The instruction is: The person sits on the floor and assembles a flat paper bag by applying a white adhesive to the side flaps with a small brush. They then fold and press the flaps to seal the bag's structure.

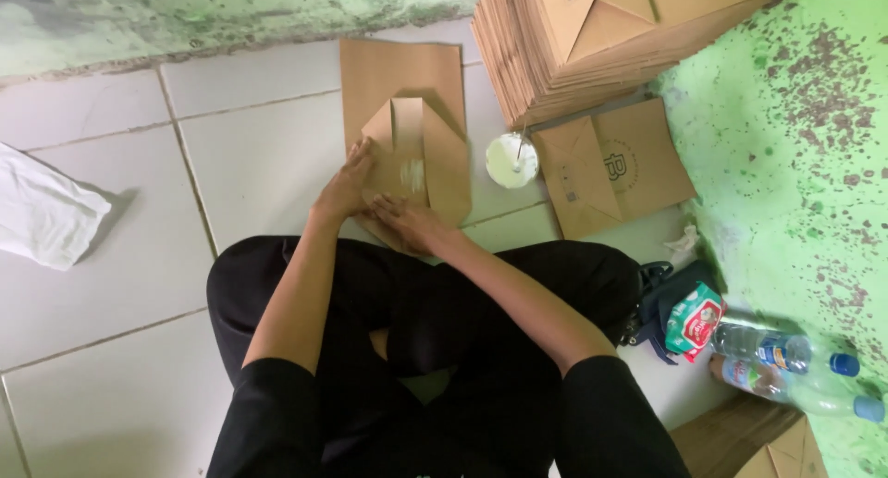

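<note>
Pressure from both flat, open palms, left hand (347,184) at nine o'clock and right hand (407,221) at six o'clock, gripping nothing, should firmly crease the glued flaps of the brown paper bag (407,131) lying on the tiled floor (259,154).

Paper bag (407,154) under both hands: plain brown, with a whitish smear at its centre. Stacked bags (592,34): same brown. Cup (511,160): white, white contents. Floor tiles (111,284): white, grey grout. Wall (795,136): bright green, brown flaking speckles. Clothing (481,367): black. 2 bottles (795,367): clear, blue caps. Cloth (42,210): white.
</note>
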